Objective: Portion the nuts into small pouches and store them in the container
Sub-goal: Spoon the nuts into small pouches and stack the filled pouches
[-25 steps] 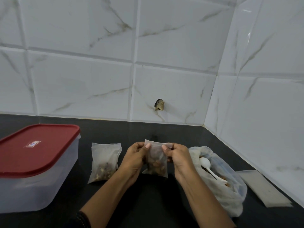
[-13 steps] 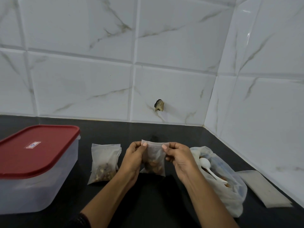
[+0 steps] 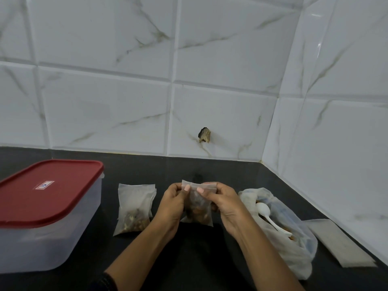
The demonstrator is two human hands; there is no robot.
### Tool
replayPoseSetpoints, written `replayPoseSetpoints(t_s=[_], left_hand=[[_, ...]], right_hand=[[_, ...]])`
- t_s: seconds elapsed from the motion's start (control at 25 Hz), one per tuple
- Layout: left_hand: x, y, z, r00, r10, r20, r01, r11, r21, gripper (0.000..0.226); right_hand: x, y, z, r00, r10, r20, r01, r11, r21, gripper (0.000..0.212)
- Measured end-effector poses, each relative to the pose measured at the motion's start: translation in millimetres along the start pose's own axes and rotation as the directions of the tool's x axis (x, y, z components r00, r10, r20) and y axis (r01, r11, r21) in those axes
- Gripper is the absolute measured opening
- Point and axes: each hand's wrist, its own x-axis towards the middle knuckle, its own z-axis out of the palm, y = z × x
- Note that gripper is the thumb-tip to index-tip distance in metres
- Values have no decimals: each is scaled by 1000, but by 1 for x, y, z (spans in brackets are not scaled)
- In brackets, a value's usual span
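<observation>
A small clear zip pouch [image 3: 198, 210] with nuts in its bottom hangs upright above the black counter. My left hand [image 3: 173, 203] and my right hand [image 3: 220, 201] both pinch its top strip, thumbs close together on the near side. A filled pouch [image 3: 134, 208] lies flat to the left of my hands. Further left stands a clear container [image 3: 39, 240] closed by a red lid [image 3: 45, 191]. On the right a crumpled plastic bag [image 3: 298, 246] of nuts holds a white spoon [image 3: 266, 214].
A flat stack of empty pouches [image 3: 338, 242] lies at the far right by the tiled side wall. White marble tiles rise behind the black counter [image 3: 147, 171], with a small dark chip in one tile [image 3: 204, 135].
My thumbs have drawn closer together along the pouch's top strip, and the pouch has shifted slightly up and away from me. The other things have not moved.
</observation>
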Motion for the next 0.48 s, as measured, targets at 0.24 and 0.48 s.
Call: replayPoseSetpoints(t_s=[0.24, 0.48], left_hand=[[-1, -1, 4, 1000, 22, 6, -22, 1000, 0, 15], [-2, 2, 3, 995, -52, 82, 60, 994, -92, 10]], right_hand=[[0, -2, 3, 996, -35, -83, 36, 999, 16, 3], [1, -1, 2, 989, 5, -146, 2, 999, 54, 10]])
